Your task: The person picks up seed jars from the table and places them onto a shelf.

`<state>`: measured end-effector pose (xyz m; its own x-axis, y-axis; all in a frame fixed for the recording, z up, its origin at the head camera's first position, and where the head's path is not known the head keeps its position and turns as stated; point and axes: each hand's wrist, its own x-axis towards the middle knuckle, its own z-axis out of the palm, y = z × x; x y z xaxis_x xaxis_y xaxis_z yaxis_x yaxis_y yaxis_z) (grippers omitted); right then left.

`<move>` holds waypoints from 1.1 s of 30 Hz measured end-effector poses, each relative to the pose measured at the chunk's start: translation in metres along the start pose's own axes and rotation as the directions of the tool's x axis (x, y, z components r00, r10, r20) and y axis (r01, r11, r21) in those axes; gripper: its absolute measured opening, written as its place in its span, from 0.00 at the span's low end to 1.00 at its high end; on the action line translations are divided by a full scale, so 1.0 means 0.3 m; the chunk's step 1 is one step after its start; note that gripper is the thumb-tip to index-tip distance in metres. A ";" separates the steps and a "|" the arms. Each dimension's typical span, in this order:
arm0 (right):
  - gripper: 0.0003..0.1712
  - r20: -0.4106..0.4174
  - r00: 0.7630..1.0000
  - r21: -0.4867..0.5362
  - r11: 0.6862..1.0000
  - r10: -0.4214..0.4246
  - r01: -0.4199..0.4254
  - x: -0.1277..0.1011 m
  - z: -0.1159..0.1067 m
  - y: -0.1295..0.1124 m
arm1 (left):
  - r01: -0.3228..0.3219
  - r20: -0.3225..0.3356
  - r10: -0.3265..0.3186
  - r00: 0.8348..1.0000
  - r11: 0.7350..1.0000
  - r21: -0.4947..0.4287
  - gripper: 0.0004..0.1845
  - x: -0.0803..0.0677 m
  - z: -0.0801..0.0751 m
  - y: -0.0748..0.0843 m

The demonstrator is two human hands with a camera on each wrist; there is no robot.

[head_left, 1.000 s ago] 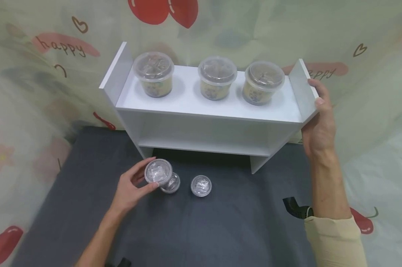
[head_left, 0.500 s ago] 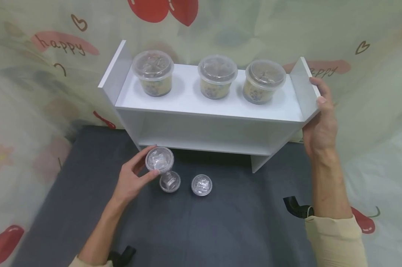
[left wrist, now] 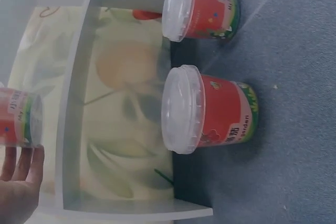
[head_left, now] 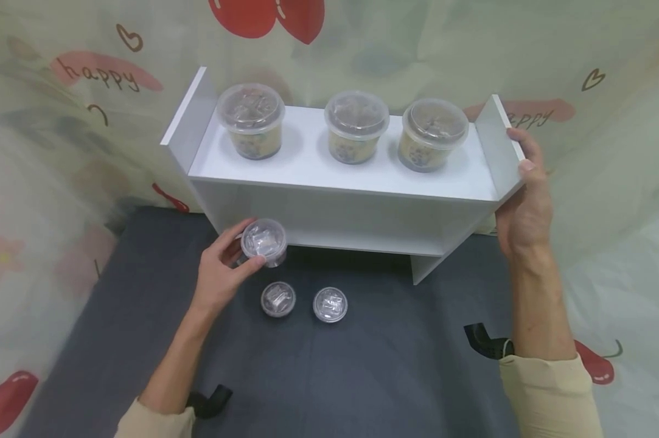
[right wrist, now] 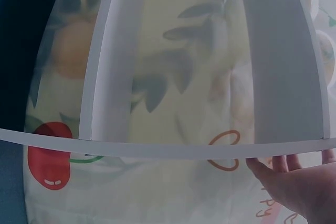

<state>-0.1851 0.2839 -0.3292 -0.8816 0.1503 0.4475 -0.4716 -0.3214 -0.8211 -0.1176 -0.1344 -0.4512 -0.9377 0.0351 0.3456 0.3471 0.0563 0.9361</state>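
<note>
My left hand (head_left: 219, 271) grips a small plastic tub (head_left: 264, 239) with a clear lid, thumb on the near side and fingers on the far side. In the left wrist view this tub (left wrist: 16, 116) has a red and green label and is level with the shelf's lower compartment. Two similar tubs stand upright below it, a left tub (head_left: 278, 299) and a right tub (head_left: 330, 305). My right hand (head_left: 526, 210) holds the right side panel of the white shelf (head_left: 340, 231), with fingertips over its edge.
Three larger lidded bowls (head_left: 356, 128) stand in a row on the shelf's top board. The shelf rests on a dark grey cloth (head_left: 373, 365). Behind it hangs a patterned curtain (head_left: 389, 36) with fruit prints.
My left hand has lifted the tub up and away from me, from beside the left standing tub to the front of the lower shelf board. The right hand keeps its hold on the panel.
</note>
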 end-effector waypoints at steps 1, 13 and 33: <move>0.30 -0.001 1.000 0.000 1.000 0.001 -0.001 -0.001 0.003 0.000 | 0.002 -0.012 -0.002 1.000 1.000 -0.002 0.37 0.004 0.001 0.000; 0.30 -0.013 1.000 -0.007 1.000 -0.003 0.003 -0.006 0.002 0.000 | -0.040 -0.156 0.025 0.987 0.995 -0.092 0.36 0.048 0.032 -0.001; 0.30 -0.010 1.000 0.007 1.000 -0.013 0.013 -0.006 0.017 -0.001 | -0.034 -0.227 0.004 0.974 0.991 -0.130 0.31 0.120 0.078 -0.008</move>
<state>-0.1833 0.2790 -0.3280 -0.8755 0.1635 0.4548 -0.4830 -0.3260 -0.8127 -0.1519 -0.1099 -0.4425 -0.9148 -0.1920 0.3552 0.3745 -0.0747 0.9242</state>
